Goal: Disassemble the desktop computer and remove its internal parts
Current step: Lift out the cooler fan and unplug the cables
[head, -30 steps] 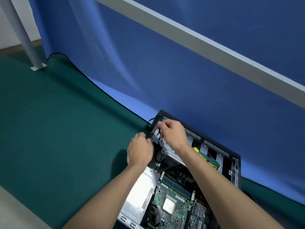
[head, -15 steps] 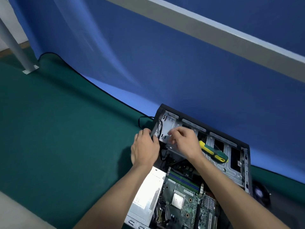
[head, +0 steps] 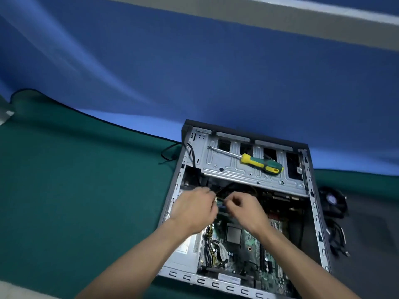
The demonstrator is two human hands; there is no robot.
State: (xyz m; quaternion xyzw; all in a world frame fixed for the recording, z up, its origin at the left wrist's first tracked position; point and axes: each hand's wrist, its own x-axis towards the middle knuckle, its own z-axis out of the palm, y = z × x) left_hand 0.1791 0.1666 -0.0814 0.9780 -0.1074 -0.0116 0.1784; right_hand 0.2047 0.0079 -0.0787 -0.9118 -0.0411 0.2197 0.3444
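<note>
Desktop computer case (head: 311,190) lies open on its side, lower centre-right of frame, on green mat (head: 75,201). Inside, lower part: green motherboard (head: 248,255) w/ square CPU (head: 233,235) near its middle; silver power supply (head: 183,253) along the case's left wall, partly under the left forearm. Upper part of case: grey metal drive bay (head: 226,167); a screwdriver (head: 254,161) w/ yellow-green handle rests on it, tip toward upper left. Both hands work close together just below the bay, at frame centre. Left hand (head: 194,209): fingers curled inward; what they hold is hidden, so grip can't be told. Right hand (head: 246,209): fingers curled, appear to pinch a small part next to the RAM sticks (head: 220,204); blurred, exact item unclear. Black cable (head: 170,153) loops out over the case's upper-left corner onto the mat. Right of case, outside it: black fan (head: 331,201) and a bundle of black cables (head: 336,240). Blue backdrop (head: 194,72) fills the upper frame, w/ a grey bar (head: 237,11) across the top.
</note>
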